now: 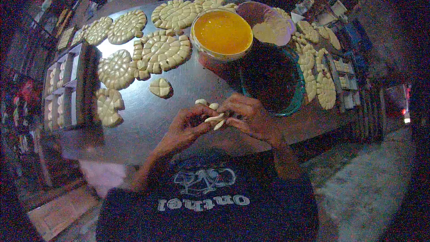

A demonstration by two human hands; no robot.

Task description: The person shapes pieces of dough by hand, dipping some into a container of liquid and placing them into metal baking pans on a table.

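My left hand [190, 123] and my right hand [246, 115] meet in front of my chest, above the near part of the metal table [148, 121]. Their fingertips pinch small pale pieces of dough [215, 118] from both sides. More pale bits stick out between the fingers; exactly which fingers hold each one is hard to make out. Beyond the left hand, a small round of dough [161, 88] scored into wedges lies on the metal. A teal-rimmed basin [296, 101] with a dark inside stands just past the right hand.
Behind the basin, a tub of orange-yellow filling [223, 33] stands beside a purple bowl [248, 11]. Large segmented dough rounds [165, 50] cover the far and left table, with more dough [326, 90] at right. Divided trays stand at the left [67, 87] and right [346, 83] edges.
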